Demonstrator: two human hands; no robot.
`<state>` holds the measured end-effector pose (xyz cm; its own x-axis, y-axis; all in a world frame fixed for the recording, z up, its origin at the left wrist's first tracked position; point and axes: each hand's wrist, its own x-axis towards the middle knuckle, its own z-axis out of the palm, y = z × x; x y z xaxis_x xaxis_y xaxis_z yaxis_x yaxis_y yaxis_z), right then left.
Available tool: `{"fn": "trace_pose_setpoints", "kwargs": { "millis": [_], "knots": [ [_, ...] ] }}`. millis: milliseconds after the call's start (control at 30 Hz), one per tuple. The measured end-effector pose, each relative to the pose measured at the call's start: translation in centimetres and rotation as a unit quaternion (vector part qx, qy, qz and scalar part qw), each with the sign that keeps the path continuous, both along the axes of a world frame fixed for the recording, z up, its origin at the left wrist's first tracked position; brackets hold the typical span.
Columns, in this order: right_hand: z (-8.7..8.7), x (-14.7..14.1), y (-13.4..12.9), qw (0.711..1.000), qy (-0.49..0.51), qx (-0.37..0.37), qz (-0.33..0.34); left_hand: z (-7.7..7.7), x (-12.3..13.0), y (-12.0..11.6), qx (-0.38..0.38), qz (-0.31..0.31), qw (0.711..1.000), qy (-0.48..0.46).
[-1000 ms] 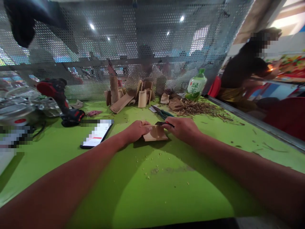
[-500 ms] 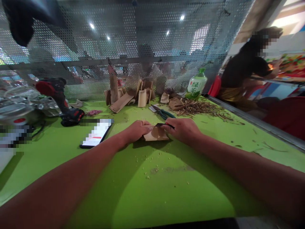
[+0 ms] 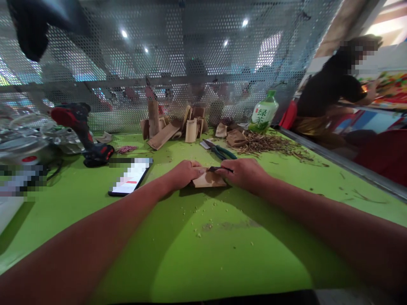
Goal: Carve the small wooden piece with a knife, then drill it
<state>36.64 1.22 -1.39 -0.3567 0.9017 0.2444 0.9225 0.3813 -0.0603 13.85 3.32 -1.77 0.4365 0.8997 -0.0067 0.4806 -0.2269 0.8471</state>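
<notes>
A small flat piece of wood lies on the green table in front of me. My left hand grips its left side, thumb on top. In my right hand is a dark-handled knife, held low with its blade at the wood's upper face. The fingers wrap round the handle and hide part of it. Pale crumbs of wood are scattered on the table just in front of the piece. Behind my right hand lie green-handled pliers.
A phone and a cordless drill are on the left. Wood pieces stand against the perforated metal screen. Dry shavings and a green tea bottle are at back right. Another person sits beyond the table edge.
The knife blade has tilted lower and flatter against the wood, and my right hand has dipped slightly. My left hand keeps its hold. The whole view has shifted a little.
</notes>
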Motion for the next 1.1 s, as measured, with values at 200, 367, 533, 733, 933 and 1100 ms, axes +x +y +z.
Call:
{"fn": "trace_pose_setpoints", "kwargs": {
  "millis": [200,367,533,733,933,1100],
  "knots": [
    [1.0,-0.3,-0.4,0.998,0.013,-0.068,0.003,0.5,0.1,-0.2,0.015,0.007,1.0,0.018],
    [1.0,-0.4,-0.7,0.995,0.013,-0.095,0.0,0.6,0.1,-0.2,0.032,-0.006,0.999,0.03],
    [0.4,-0.2,-0.9,1.0,-0.018,-0.011,-0.021,0.6,0.2,-0.2,0.029,-0.007,0.999,0.041],
    [0.0,0.1,-0.6,0.999,-0.023,0.014,-0.03,0.5,0.2,-0.1,0.023,-0.012,0.999,0.043],
    [0.7,-0.2,-0.4,0.996,-0.034,-0.078,-0.015,0.2,0.1,0.2,0.044,-0.006,0.998,0.04],
    [1.1,-0.2,-0.7,0.992,-0.014,-0.125,0.018,0.1,0.0,0.4,0.05,-0.019,0.998,0.042]
  ]
}}
